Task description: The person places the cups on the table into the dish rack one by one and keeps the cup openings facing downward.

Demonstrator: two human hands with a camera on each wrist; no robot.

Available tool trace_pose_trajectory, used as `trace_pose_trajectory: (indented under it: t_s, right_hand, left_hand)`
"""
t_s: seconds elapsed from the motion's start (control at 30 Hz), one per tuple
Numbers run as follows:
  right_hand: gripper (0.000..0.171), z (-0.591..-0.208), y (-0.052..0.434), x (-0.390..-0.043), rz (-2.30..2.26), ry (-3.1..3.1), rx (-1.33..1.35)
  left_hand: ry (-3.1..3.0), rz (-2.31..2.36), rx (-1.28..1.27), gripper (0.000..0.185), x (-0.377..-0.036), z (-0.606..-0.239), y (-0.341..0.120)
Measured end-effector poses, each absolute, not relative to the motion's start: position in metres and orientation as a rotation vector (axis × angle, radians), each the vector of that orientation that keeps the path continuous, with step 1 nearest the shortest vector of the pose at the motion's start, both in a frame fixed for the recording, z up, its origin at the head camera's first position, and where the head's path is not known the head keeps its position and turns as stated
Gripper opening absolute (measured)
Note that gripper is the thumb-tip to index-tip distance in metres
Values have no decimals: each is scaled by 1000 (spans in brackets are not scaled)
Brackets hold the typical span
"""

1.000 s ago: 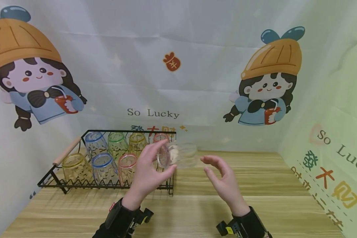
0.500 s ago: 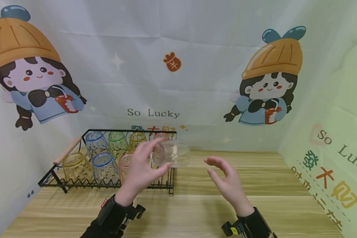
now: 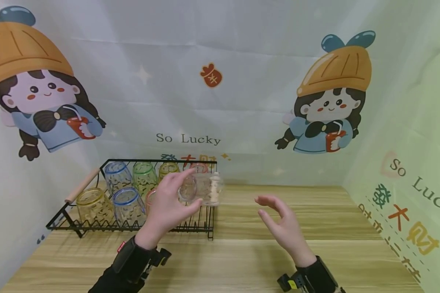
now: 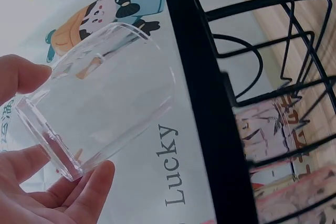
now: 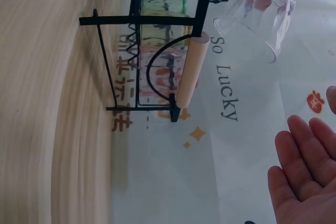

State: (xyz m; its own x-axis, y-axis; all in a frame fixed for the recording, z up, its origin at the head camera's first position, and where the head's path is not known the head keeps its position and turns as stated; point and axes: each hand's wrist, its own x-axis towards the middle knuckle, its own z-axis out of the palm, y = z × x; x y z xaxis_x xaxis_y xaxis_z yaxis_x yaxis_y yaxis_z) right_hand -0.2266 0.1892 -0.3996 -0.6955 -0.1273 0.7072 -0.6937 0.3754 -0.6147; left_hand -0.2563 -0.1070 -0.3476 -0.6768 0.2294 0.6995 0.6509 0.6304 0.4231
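My left hand [image 3: 167,211] held the clear glass [image 3: 202,189] on its side, fingers pinching its thick base, in the air just above the right end of the black rack [image 3: 205,228]; my right hand [image 3: 282,228] was empty, fingers loosely spread, near the glass but not touching; coloured glasses [image 3: 126,205] stood upside down in the rack on the wooden table [image 3: 315,228].

A staged booth: cartoon backdrop sheets [image 3: 212,93] wall in a wooden table [image 3: 315,228].
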Motion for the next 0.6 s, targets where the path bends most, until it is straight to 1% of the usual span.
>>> trace_pose_trajectory:
  t_s: [0.27,0.6]
  right_hand:
    - [32,-405,197,-227,1272,-2096,701]
    - [31,-410,203,-227,1260,-2127,663]
  left_hand:
    - [-2362,-836,-617,78,-258,-347,-115]
    - [-2439,-758,-582,75,-259,-343,-118]
